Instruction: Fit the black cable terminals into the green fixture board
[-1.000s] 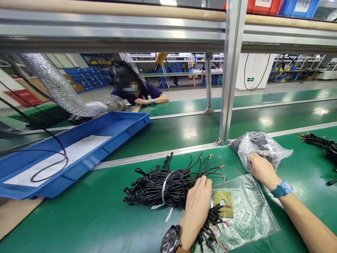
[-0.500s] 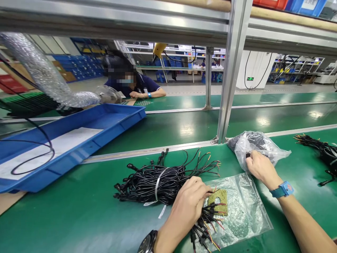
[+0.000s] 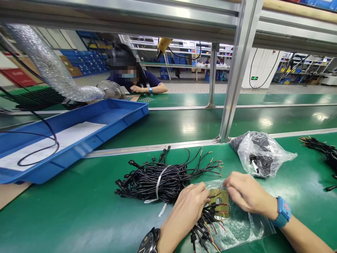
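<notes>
My left hand [image 3: 191, 203], with a black watch at the wrist, is closed around a thin black cable. The cable's bare wire ends reach over a yellow-brown sponge [image 3: 223, 203] with a hole in it. My right hand [image 3: 247, 192], a blue band at its wrist, is closed just right of the sponge; whatever its fingers hold is hidden. Under both lies a flat clear plastic sheet or bag [image 3: 250, 228]. Below my left hand several black cable ends [image 3: 206, 219] fan out with red and yellow wires. A tied bundle of black cables [image 3: 158, 182] lies behind it.
A clear bag of small black parts [image 3: 259, 154] sits behind my right hand. More cables [image 3: 319, 149] lie at the far right. A blue tray [image 3: 86, 147] with paper stands left. A metal post [image 3: 234, 88] rises at the back. Across the bench sits a person [image 3: 134, 73].
My right hand has left the clear bag of black parts and come down and left to the sponge. My left hand stays nearly in place. The whole view has shifted slightly.
</notes>
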A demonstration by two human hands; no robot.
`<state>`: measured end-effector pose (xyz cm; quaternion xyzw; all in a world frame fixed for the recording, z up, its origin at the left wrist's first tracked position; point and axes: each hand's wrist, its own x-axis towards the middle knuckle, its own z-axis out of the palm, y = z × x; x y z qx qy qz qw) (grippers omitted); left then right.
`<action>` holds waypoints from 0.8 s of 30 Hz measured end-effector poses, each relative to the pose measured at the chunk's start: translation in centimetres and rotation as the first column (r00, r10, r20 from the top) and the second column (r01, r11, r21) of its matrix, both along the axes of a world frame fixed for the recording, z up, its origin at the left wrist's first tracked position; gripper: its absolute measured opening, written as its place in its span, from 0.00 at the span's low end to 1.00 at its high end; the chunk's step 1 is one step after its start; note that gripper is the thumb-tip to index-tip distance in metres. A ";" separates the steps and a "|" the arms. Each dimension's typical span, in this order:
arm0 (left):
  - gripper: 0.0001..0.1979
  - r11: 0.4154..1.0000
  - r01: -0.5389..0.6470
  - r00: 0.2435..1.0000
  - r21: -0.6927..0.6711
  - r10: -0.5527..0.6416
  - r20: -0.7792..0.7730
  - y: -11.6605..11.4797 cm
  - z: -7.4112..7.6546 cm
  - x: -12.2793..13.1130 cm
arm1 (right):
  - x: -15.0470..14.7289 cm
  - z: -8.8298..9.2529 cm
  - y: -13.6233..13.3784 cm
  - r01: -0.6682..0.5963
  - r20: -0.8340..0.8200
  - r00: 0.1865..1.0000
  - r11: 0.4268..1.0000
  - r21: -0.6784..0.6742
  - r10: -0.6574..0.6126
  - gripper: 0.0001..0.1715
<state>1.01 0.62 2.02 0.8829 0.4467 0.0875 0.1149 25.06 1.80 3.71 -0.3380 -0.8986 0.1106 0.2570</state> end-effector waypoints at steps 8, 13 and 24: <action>0.11 0.999 -0.012 1.000 0.036 0.012 -0.006 0.2 -0.8 0.0 | -2.4 -1.2 -1.0 -0.178 0.108 0.977 0.981 -0.079 0.186 0.09; 0.11 1.000 -0.005 0.999 0.011 0.005 0.042 0.1 -0.8 0.0 | -1.6 -1.1 -0.4 -0.145 0.000 0.989 0.985 -0.093 0.146 0.13; 0.15 0.998 -0.048 0.998 0.041 0.049 -0.047 0.3 -0.6 0.8 | -1.6 -1.3 -0.2 -0.109 -0.068 0.993 0.987 -0.116 0.101 0.13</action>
